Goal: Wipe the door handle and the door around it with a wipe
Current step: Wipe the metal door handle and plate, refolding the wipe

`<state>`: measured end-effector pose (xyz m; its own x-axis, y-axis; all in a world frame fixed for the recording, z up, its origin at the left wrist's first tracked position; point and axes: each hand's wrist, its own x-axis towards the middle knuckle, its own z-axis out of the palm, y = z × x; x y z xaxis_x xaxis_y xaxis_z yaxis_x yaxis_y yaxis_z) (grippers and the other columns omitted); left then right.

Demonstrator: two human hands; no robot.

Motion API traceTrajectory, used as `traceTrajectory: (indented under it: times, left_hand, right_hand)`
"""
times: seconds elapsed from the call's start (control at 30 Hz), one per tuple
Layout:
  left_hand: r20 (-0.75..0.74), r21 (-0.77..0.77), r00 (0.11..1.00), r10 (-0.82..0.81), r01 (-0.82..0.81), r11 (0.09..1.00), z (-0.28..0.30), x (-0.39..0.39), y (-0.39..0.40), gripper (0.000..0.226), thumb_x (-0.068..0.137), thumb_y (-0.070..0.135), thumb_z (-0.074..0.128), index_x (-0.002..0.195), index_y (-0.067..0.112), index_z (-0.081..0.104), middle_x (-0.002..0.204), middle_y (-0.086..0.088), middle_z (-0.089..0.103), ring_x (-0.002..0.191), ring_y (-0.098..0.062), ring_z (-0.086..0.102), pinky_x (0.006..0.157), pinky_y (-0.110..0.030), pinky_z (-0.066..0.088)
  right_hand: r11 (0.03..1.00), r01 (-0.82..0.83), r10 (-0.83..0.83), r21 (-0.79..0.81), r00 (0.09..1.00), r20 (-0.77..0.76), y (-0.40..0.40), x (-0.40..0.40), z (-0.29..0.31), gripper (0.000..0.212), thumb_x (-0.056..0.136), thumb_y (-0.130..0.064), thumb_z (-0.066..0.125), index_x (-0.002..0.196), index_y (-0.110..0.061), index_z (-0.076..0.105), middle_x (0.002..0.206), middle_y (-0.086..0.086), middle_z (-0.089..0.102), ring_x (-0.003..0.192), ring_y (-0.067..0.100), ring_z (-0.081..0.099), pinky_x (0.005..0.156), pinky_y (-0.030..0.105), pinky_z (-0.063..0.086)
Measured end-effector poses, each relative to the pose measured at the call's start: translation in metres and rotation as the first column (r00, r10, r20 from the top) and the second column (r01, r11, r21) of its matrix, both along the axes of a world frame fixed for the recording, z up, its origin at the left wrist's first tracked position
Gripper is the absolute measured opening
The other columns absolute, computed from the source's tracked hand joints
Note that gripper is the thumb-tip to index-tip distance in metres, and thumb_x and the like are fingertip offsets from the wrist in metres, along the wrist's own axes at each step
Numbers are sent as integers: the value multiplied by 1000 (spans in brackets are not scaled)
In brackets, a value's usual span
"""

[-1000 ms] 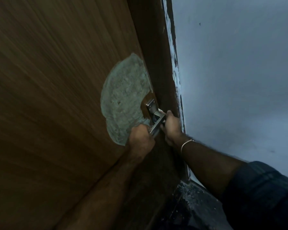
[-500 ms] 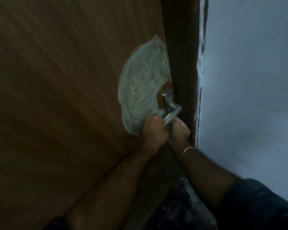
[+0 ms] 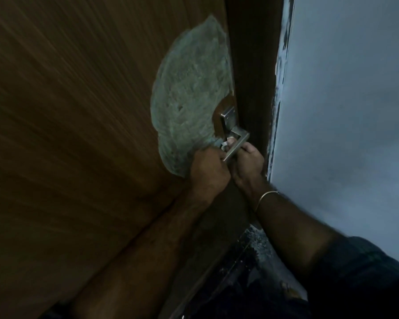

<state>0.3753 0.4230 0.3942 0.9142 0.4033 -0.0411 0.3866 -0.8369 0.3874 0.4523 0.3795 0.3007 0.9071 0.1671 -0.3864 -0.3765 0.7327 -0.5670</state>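
A brushed-metal lever door handle (image 3: 236,140) juts from the right edge of a brown wooden door (image 3: 78,134). A rough grey-green patch (image 3: 189,93) covers the door left of the handle. My left hand (image 3: 207,171) is closed in a fist around the lever's free end. My right hand (image 3: 248,165), with a thin bangle on the wrist, has its fingers curled on the lever from the right. A small white scrap of wipe (image 3: 225,143) shows between the two hands, pressed against the lever; most of it is hidden.
A dark door frame (image 3: 253,65) runs right beside the handle. Past it is a pale blue-grey wall (image 3: 343,111) with chipped paint along its edge. Dark speckled floor (image 3: 251,261) lies below. The light is dim.
The view has swung, so the door and handle sit further right and higher. My right hand has come in close against my left on the lever. My left hand keeps its grip.
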Motion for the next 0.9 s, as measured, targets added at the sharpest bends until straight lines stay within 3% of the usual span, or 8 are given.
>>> traceTrajectory:
  times: [0.1, 0.17, 0.33, 0.47, 0.53, 0.67, 0.77, 0.9]
  left_hand:
    - [16, -21, 1000, 23, -23, 1000, -3, 0, 2, 32, 95, 12, 58, 124, 13, 71, 122, -8, 71, 116, -26, 63, 101, -29, 46]
    - [28, -19, 999, 22, -21, 1000, -5, 0, 4, 32, 94, 14, 58, 124, 14, 71, 121, -8, 72, 117, -25, 63, 103, -28, 46]
    - [10, -46, 999, 34, -33, 998, -8, 0, 3, 33, 95, 16, 59, 127, 15, 68, 124, -7, 70, 117, -23, 63, 105, -30, 48]
    - [2, -35, 1000, 28, -28, 999, -8, 1, 4, 32, 95, 16, 59, 126, 18, 69, 123, -5, 71, 115, -21, 64, 102, -33, 51]
    - [9, -38, 1000, 17, -16, 999, -7, 1, 4, 32, 95, 15, 60, 125, 16, 69, 122, -4, 72, 113, -20, 65, 101, -33, 53]
    - [17, -35, 1000, 24, -23, 999, -9, 2, 5, 32, 95, 15, 61, 127, 16, 68, 123, -3, 71, 114, -19, 65, 99, -29, 53]
    - [11, -29, 1000, 27, -27, 999, -10, 4, 5, 34, 96, 15, 61, 129, 16, 67, 123, -4, 71, 113, -18, 66, 97, -26, 52]
    - [12, -30, 999, 36, -36, 999, -11, 5, 6, 33, 96, 16, 61, 128, 15, 67, 125, -5, 70, 115, -20, 66, 101, -27, 51]
  right_hand:
    - [999, -12, 13, -41, 999, 44, 0, 3, -9, 13, 84, 3, 69, 97, -1, 69, 89, 13, 69, 81, 22, 65, 87, 42, 54]
    - [999, -31, 32, -7, 999, 24, -4, 10, -16, 21, 89, 6, 62, 109, 3, 66, 96, 16, 67, 85, 24, 63, 88, 40, 53]
    - [998, -12, 8, -65, 998, -61, -7, 29, -22, 40, 92, 12, 48, 129, 1, 59, 101, 11, 68, 84, 17, 66, 67, 22, 58]
    - [999, -16, 17, 34, 1000, -20, -7, 25, -23, 35, 95, 1, 40, 117, -4, 67, 103, 8, 71, 101, 19, 65, 79, 25, 56]
    - [996, 5, -6, 91, 1000, 8, -12, 21, -24, 29, 97, -9, 38, 106, -10, 66, 107, 6, 70, 115, 22, 60, 97, 31, 50]
    - [1000, -9, 7, 18, 989, 147, -22, 16, -16, 33, 102, -23, 34, 99, -18, 67, 123, 5, 67, 131, 23, 51, 115, 36, 35]
    - [995, -36, 57, -88, 966, 253, -28, 16, -2, 46, 103, -27, 31, 93, -16, 75, 130, 8, 65, 130, 18, 52, 113, 33, 35]
    - [970, -60, 155, -235, 898, 411, -34, 29, 22, 38, 100, -31, 39, 111, -20, 73, 124, 0, 70, 116, 11, 63, 95, 23, 50]
